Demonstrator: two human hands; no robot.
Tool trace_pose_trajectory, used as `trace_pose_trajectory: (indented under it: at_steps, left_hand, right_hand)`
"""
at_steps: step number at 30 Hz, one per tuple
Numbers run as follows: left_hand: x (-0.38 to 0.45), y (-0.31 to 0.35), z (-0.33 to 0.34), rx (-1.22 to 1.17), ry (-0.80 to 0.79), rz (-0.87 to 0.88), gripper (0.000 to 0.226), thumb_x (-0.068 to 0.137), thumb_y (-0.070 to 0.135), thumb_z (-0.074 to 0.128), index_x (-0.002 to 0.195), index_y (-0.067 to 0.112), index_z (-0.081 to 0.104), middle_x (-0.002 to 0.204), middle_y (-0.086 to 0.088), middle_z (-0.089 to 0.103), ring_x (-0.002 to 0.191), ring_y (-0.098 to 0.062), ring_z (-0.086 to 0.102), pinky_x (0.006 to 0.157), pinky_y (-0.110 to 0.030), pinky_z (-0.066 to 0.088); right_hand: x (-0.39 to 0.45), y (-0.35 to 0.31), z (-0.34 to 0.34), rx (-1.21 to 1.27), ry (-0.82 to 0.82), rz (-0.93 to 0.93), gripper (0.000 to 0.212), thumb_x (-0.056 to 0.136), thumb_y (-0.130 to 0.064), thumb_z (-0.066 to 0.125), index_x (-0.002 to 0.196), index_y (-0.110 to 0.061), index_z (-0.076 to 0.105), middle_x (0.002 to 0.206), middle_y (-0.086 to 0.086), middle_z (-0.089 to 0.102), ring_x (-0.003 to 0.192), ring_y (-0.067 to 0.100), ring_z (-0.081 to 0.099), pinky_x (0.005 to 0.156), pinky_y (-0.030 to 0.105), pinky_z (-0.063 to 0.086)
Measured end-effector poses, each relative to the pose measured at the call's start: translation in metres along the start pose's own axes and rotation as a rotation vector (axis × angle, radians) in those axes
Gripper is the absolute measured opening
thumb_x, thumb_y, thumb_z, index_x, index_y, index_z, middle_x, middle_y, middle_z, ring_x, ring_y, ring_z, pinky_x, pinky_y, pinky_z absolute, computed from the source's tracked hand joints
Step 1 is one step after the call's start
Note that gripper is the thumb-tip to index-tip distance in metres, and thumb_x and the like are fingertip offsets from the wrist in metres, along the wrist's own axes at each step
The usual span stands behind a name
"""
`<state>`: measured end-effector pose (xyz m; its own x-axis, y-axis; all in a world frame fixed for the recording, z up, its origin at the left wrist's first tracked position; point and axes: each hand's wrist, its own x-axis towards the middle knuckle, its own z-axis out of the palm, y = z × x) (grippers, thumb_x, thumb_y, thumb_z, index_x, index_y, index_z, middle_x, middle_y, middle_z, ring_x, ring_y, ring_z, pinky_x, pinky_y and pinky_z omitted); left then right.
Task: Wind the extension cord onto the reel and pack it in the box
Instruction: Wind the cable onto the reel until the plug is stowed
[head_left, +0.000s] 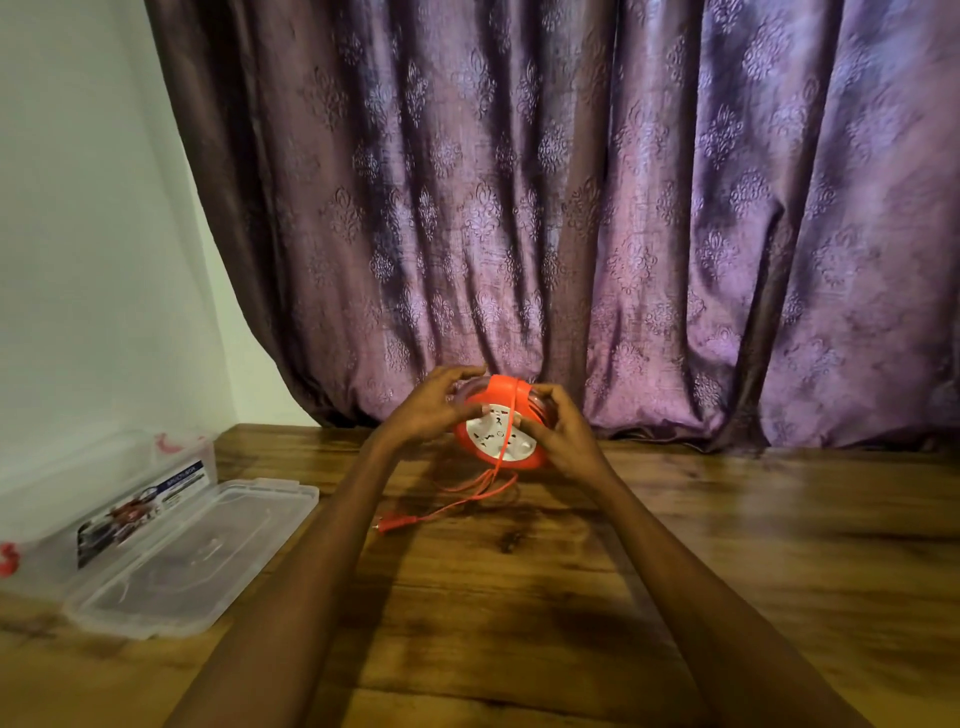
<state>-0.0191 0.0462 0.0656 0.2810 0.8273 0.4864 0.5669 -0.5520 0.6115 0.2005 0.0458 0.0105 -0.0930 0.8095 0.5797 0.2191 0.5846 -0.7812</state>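
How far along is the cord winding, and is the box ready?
Ready: the box stands open, its lid lying beside it. In hand: left hand and right hand hold the reel above the table. Left: loose cord and plug to wind, then packing.

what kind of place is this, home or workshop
Most likely a room in a home: a heavy purple patterned curtain hangs behind a wooden table, beside a plain pale wall. No workshop tools show, only a clear plastic box.

Reel (500, 434) held above the table (727, 545) before the curtain (571, 208); box (104, 499) and lid (197, 556) far left
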Motion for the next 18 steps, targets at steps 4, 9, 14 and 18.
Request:
trace_pose_trajectory:
  at_steps: [4, 9, 14, 18]
  left_hand:
    - [0.0, -0.007, 0.003, -0.147, 0.057, -0.006, 0.041, 0.078, 0.014, 0.079, 0.112, 0.033, 0.066, 0.106, 0.011, 0.07, 0.086, -0.006, 0.063, 0.083, -0.033, 0.055]
    - [-0.001, -0.004, 0.01, -0.076, 0.146, -0.027, 0.038, 0.081, 0.017, 0.077, 0.118, 0.016, 0.066, 0.108, 0.0, 0.064, 0.086, -0.009, 0.058, 0.08, -0.028, 0.049]
    - [0.0, -0.005, 0.011, 0.013, 0.178, -0.032, 0.035, 0.08, 0.022, 0.079, 0.112, 0.016, 0.066, 0.109, 0.003, 0.063, 0.092, -0.011, 0.057, 0.083, -0.029, 0.049]
    - [0.002, -0.01, 0.007, -0.031, 0.148, -0.061, 0.035, 0.08, 0.025, 0.079, 0.112, 0.017, 0.067, 0.108, 0.004, 0.065, 0.095, -0.015, 0.062, 0.085, -0.031, 0.051]
  right_hand:
    - [0.001, -0.001, -0.003, 0.081, -0.06, 0.017, 0.038, 0.083, 0.002, 0.071, 0.113, -0.013, 0.052, 0.106, -0.003, 0.062, 0.088, -0.009, 0.061, 0.081, 0.015, 0.049]
    - [0.004, -0.007, -0.007, 0.37, -0.061, 0.315, 0.04, 0.084, -0.015, 0.06, 0.124, -0.014, 0.061, 0.098, 0.0, 0.066, 0.062, -0.003, 0.061, 0.047, 0.014, 0.045]
    - [0.008, -0.016, -0.003, -0.035, 0.02, 0.17, 0.036, 0.088, -0.043, 0.069, 0.115, -0.02, 0.068, 0.099, -0.008, 0.072, 0.089, 0.008, 0.067, 0.078, 0.023, 0.054]
    - [0.014, -0.008, -0.008, -0.242, 0.105, 0.046, 0.024, 0.093, -0.029, 0.064, 0.111, -0.018, 0.074, 0.089, -0.005, 0.074, 0.077, 0.007, 0.064, 0.073, 0.03, 0.051]
